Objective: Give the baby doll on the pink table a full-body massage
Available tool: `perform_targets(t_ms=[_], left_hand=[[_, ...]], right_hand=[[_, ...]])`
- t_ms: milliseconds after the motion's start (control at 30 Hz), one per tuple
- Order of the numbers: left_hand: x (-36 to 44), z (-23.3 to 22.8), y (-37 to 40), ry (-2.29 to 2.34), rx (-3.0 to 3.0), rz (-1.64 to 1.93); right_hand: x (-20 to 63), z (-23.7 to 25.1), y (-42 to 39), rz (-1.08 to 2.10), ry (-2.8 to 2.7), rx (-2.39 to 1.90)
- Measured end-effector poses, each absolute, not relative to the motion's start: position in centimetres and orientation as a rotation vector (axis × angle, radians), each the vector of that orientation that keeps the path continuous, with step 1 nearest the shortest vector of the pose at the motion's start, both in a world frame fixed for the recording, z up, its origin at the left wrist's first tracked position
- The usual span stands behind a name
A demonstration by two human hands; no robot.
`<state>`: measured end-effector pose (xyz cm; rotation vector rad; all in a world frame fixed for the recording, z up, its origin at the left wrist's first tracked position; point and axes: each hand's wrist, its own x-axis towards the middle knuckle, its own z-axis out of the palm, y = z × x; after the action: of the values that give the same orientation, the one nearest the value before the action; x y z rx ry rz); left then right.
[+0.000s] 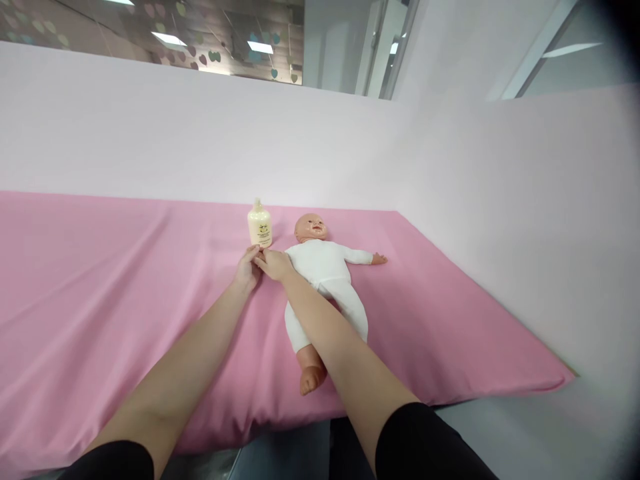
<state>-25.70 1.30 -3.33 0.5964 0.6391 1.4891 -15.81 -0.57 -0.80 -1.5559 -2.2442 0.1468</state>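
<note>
A baby doll (323, 263) in a white cloth suit lies on its back, head toward the wall, one arm stretched out to the right. Its other arm reaches left, where its hand is mostly covered by my fingers. My left hand (248, 268) is closed around that doll hand from the outer side. From the doll's side, my right hand (276, 264) is closed over the same spot, touching my left fingers. My right forearm passes over the doll's hip and leg. Just beyond my fingertips stands an upright cream-coloured bottle (260, 228) with a pump top.
A pink padded mat (125, 287) with soft wrinkles covers the surface. White walls (200, 140) rise behind it and on the right. Above the back wall is a window (240, 47) with heart-shaped decorations.
</note>
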Motion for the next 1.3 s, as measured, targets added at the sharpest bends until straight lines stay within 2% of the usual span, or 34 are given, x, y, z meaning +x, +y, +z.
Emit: perform_targets(t_ms=[333,433,533,767,933,1200,1300], left_hand=[[-25.9,-4.3,1.9,0.775,0.611,1.699],[-26.2,-4.5,2.4,0.892,0.619,1.748],[-26.6,-4.8,2.9,1.036,0.67,1.805],[-27.6,-4.7,3.1,1.201,0.751,1.832],[-28.0,-4.7,2.9,1.322,0.847,1.789],[-28.1,-4.8,2.5,1.43,1.043,1.781],[-28.0,-4.9,2.4,1.374,1.058,1.797]], right_hand=[[-16.0,0.1,-1.1,0.371,-2.273,-1.523],[-14.5,1.0,-2.4,0.552,-2.297,-1.384],[-11.8,2.0,-4.7,0.775,-2.243,-1.295],[-6.6,4.4,-13.2,1.019,-2.449,-1.081],[-5.4,4.2,-17.1,0.854,-2.643,-1.069],[-3.0,2.6,-16.3,0.715,-2.335,-1.126],[-2.9,3.0,-17.0,0.669,-2.459,-1.077]])
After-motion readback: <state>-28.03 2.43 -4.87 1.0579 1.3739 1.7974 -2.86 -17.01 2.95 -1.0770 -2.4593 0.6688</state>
